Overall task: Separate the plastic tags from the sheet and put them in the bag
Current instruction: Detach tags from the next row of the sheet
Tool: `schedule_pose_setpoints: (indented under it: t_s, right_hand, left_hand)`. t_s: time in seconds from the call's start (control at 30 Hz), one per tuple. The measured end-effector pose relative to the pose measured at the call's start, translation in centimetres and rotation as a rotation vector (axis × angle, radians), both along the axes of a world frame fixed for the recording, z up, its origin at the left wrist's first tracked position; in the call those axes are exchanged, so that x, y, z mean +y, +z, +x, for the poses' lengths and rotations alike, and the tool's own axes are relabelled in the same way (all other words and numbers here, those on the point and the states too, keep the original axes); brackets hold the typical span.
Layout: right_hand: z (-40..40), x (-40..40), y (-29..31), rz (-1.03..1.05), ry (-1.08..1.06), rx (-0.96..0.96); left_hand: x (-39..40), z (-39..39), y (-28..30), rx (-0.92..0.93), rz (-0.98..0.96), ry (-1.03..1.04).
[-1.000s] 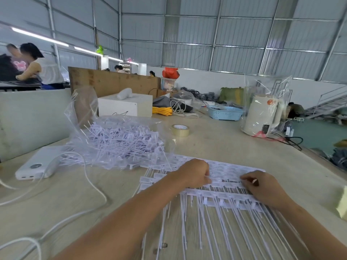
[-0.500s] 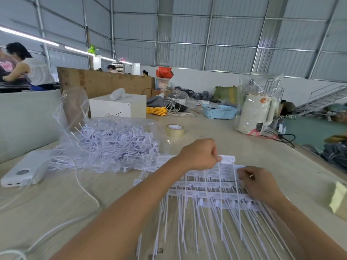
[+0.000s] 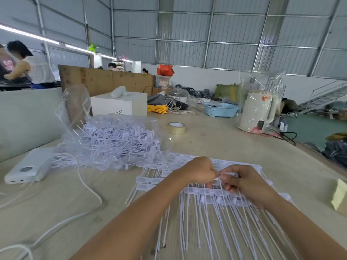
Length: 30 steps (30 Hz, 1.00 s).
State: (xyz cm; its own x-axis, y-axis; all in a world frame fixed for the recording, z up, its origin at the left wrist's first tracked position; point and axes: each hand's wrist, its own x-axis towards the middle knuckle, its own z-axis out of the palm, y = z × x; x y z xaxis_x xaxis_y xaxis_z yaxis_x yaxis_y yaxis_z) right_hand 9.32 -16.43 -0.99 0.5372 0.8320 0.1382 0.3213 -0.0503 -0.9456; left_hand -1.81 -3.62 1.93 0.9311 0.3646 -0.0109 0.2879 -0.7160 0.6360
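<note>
White plastic tag sheets (image 3: 212, 201) lie stacked on the wooden table in front of me, long thin tails pointing toward me. My left hand (image 3: 199, 170) and my right hand (image 3: 244, 180) meet above the sheets, both pinching the same small strip of tags (image 3: 228, 174) between their fingertips. A clear plastic bag (image 3: 112, 139) full of separated white tags lies to the left, its mouth facing the sheets.
A white power bank (image 3: 28, 166) with white cables (image 3: 90, 192) lies at the left. A tape roll (image 3: 176, 128), blue basket (image 3: 220, 109), bagged white kettle (image 3: 257, 109) and white box (image 3: 118, 103) stand further back. A yellow pad (image 3: 339, 197) sits at the right edge.
My left hand lifted a strip of tags off the sheets. My right hand left the sheet and came up to meet it, so both now pinch the strip.
</note>
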Motion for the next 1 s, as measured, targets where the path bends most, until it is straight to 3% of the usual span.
schedule_pose_setpoints:
  t_s: [0.33,0.57,0.8,0.9,1.0]
  right_hand:
    - [-1.2,1.7,1.8,-0.075,0.090,-0.173]
    - [-2.1,3.5,1.7,0.076,0.172,-0.227]
    - [-0.5,4.2,-0.2,0.018,0.042,-0.363]
    - [0.9,3.4,0.0,0.111,-0.072,-0.203]
    - [1.3,2.6,1.6,0.211,-0.127,0.123]
  left_hand:
    - [1.0,-0.7,1.1,-0.040,-0.100,0.111]
    - [2.1,-2.7,1.8,-0.068,-0.206,0.190]
    - [2.2,-3.2,1.8,0.004,-0.297,0.186]
    - [2.1,-2.7,1.8,-0.021,-0.228,0.194]
    - [1.7,-2.2,1.8,-0.054,-0.083,0.166]
